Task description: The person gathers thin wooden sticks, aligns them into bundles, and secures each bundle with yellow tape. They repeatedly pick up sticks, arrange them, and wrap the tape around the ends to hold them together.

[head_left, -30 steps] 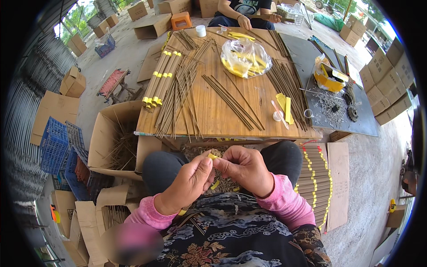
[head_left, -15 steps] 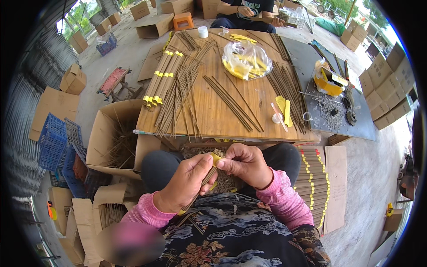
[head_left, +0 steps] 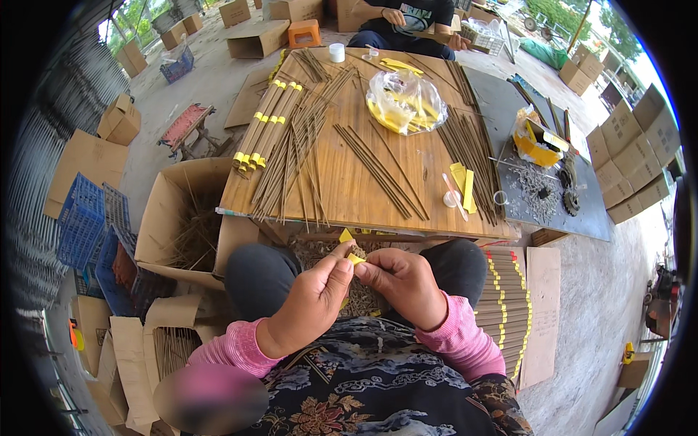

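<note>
Above my lap, my left hand (head_left: pixel 311 292) is closed round a bundle of brown incense sticks (head_left: pixel 358 249). Only the bundle's end shows beyond the fingers; the rest is hidden behind the hand. At that end a yellow paper strip (head_left: pixel 355 259) bends round the sticks, one tip of it pointing up. My right hand (head_left: pixel 407 285) pinches the strip between thumb and forefinger, close beside the left thumb. On the wooden table (head_left: pixel 342 200) ahead lie loose incense sticks (head_left: pixel 378 171), finished bundles with yellow bands (head_left: pixel 267 125) and flat yellow strips (head_left: pixel 464 185).
A clear bag of yellow strips (head_left: pixel 406 102) sits on the table. Left of my knees stands a carton of loose sticks (head_left: pixel 163 265); to the right, banded bundles (head_left: pixel 505 305) lie on cardboard. Scraps cover a dark board (head_left: pixel 592 207). Across the table sits another person (head_left: pixel 414 22).
My left hand has turned, so the bundle's length is now hidden behind it. The yellow strip has shifted, with one tip now sticking up. The view has moved slightly.
</note>
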{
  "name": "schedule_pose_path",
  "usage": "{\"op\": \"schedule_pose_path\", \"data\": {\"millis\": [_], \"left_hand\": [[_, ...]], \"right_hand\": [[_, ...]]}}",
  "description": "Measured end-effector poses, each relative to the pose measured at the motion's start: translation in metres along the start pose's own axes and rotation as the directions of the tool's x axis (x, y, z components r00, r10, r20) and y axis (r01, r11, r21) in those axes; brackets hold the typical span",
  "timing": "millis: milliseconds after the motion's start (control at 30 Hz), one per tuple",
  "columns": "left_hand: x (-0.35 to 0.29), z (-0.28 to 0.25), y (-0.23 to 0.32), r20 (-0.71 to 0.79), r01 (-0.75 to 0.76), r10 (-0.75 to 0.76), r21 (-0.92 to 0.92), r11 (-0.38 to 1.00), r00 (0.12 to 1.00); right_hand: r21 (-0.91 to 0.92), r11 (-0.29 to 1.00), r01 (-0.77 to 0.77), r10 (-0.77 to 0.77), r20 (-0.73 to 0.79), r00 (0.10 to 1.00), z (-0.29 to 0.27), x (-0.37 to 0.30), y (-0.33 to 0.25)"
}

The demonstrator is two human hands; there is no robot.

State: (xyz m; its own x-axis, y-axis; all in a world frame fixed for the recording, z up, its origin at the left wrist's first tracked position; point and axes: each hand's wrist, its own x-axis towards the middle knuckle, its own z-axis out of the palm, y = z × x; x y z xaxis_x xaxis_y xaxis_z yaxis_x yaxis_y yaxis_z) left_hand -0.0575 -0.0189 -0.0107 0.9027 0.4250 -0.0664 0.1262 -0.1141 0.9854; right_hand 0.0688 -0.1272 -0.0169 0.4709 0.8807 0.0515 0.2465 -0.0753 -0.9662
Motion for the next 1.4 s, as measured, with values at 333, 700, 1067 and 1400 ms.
{"op": "schedule_pose_path", "data": {"millis": [333,700,1067,1400], "left_hand": [[-0.001,-0.001,0.001,0.213,0.027,0.003,-0.138,0.990,0.977],[-0.001,0.007,0.002,0.457,0.275,-0.083,-0.371,0.887,0.885],[0.002,0.012,-0.008,0.484,0.395,-0.175,-0.401,0.826,0.857],[0.006,0.001,0.005,0.418,0.364,-0.177,-0.422,0.830,0.891]], "right_hand": [[0.447,0.894,-0.013,-0.122,0.271,0.955,-0.008,-0.003,0.023],[0.375,0.925,0.054,-0.219,0.411,0.885,-0.030,-0.001,0.025],[0.184,0.980,0.074,-0.172,0.597,0.784,-0.052,0.014,0.018],[-0.150,0.936,0.317,-0.300,0.128,0.945,-0.040,0.006,0.012]]}}
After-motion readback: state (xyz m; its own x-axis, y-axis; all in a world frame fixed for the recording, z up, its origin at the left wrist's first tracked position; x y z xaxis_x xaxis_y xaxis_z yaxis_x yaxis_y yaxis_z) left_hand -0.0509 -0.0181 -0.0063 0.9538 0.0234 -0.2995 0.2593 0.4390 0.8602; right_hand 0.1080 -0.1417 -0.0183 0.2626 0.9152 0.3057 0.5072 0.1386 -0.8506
